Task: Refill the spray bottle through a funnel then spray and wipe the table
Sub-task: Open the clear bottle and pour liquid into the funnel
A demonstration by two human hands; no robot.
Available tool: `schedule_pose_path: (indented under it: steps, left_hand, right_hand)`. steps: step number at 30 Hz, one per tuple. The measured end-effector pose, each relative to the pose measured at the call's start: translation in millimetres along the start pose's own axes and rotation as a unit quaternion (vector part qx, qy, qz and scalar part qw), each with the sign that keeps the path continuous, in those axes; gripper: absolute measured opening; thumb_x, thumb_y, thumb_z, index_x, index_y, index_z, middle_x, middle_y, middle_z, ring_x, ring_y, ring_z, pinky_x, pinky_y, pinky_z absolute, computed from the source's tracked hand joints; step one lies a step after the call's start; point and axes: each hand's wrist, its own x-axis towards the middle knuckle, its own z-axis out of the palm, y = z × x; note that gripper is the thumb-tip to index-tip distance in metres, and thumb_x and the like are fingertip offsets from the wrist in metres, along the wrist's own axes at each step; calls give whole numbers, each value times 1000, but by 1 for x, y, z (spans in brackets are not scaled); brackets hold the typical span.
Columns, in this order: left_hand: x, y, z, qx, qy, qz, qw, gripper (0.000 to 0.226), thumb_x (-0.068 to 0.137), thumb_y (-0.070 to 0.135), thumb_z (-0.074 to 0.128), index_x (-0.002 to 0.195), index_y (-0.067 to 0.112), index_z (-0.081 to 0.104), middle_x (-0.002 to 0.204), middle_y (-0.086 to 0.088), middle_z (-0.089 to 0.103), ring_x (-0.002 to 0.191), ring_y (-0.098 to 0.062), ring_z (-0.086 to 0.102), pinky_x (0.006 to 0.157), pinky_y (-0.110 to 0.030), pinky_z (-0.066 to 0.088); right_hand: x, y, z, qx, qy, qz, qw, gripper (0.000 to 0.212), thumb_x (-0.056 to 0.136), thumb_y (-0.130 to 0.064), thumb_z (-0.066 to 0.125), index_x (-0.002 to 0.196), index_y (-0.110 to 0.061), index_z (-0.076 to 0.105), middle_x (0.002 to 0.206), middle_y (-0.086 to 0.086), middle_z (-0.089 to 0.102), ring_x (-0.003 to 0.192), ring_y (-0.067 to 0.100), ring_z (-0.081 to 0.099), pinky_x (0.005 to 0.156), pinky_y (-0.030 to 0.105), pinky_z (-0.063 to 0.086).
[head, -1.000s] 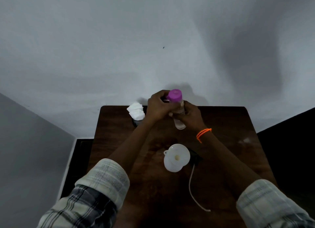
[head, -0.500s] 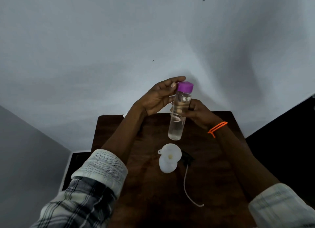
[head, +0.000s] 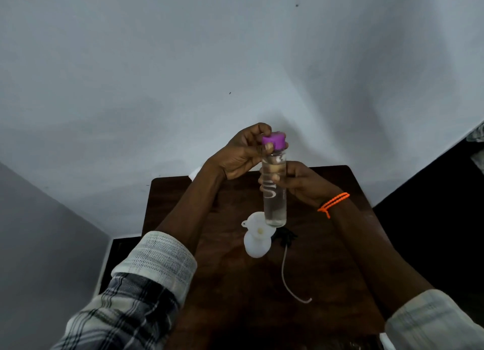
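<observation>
A clear water bottle (head: 275, 200) with a purple cap (head: 274, 140) is held upright above the dark wooden table (head: 327, 271). My right hand (head: 301, 183) grips the bottle's body from the right. My left hand (head: 243, 153) pinches the purple cap with thumb and fingers. Below the bottle stands a white spray bottle (head: 256, 245) with a white funnel (head: 259, 225) seated in its neck. The black spray head (head: 286, 238) with its white dip tube (head: 286, 276) lies on the table just right of it.
A bit of white tissue (head: 193, 173) peeks out at the table's back left, behind my left forearm. A white wall rises behind the table. Dark floor lies to the right and left of the table.
The water bottle has been lifted higher off the table. My left hand went from open fingers beside the cap to a pinch around it. The view tilted up slightly.
</observation>
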Motion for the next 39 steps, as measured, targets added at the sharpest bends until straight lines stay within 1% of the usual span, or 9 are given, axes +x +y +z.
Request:
schedule_pose_path:
  steps: [4,8,12,18,23,28,33,36,39]
  left_hand:
    - [-5,-1,9,82,40,10,996,37,82,-18,66,99,12,51,97,-6,69,105,-32,64,87,-37,55]
    - [-6,-1,17,102,113,29,988,52,69,-10,82,110,12,57,102,-9,60,103,-30,62,80,-35,57]
    - [-11,0,14,66,165,44,983,58,73,-1,80,126,13,59,101,-4,59,98,-22,61,85,-36,54]
    - [-25,-1,2,54,186,57,979,47,82,7,72,128,12,61,101,-4,58,102,-18,62,95,-34,52]
    - [-30,-2,3,70,151,51,985,58,80,-6,70,133,14,59,127,-12,66,117,-22,64,100,-34,50]
    - [-27,-4,3,161,191,48,967,73,67,3,86,134,18,63,114,-8,62,105,-18,64,93,-35,54]
    - [-29,-5,1,112,143,30,983,57,80,-9,63,134,10,60,133,-15,63,123,-22,61,102,-36,50]
    - [-31,-5,3,150,164,41,974,61,75,-9,75,133,5,61,121,-15,68,113,-23,65,98,-37,53]
    - [-27,-5,4,226,203,33,952,74,67,15,91,135,22,62,103,-5,64,98,-18,65,92,-32,56]
  right_hand:
    - [-2,4,13,-40,44,-7,998,38,84,-21,77,114,0,70,116,27,69,108,39,68,103,57,49]
    - [-2,3,20,-42,78,-15,996,38,85,-19,74,119,-2,67,115,23,71,109,37,68,101,53,52]
    - [-5,2,22,-56,93,-21,994,40,85,-20,74,119,-1,67,114,22,72,110,41,67,100,54,52]
    - [-9,2,21,-63,104,-13,992,32,88,-18,75,117,-7,69,113,17,73,110,36,69,102,55,52]
    - [-8,3,26,-73,97,-9,993,31,87,-16,76,116,-5,70,113,21,72,111,38,67,100,51,53]
    - [-8,3,30,-94,97,-5,991,28,87,-14,77,112,-5,70,108,19,74,102,29,71,92,42,57]
    - [-6,5,30,-96,97,-4,991,27,87,-13,78,111,-5,70,107,18,74,97,25,72,87,35,58]
    - [-6,6,28,-97,98,0,990,26,86,-12,78,110,-5,71,105,17,74,96,23,72,84,33,57]
    - [-5,5,28,-105,96,8,990,26,84,-13,80,109,-7,71,101,11,76,96,22,73,82,32,56]
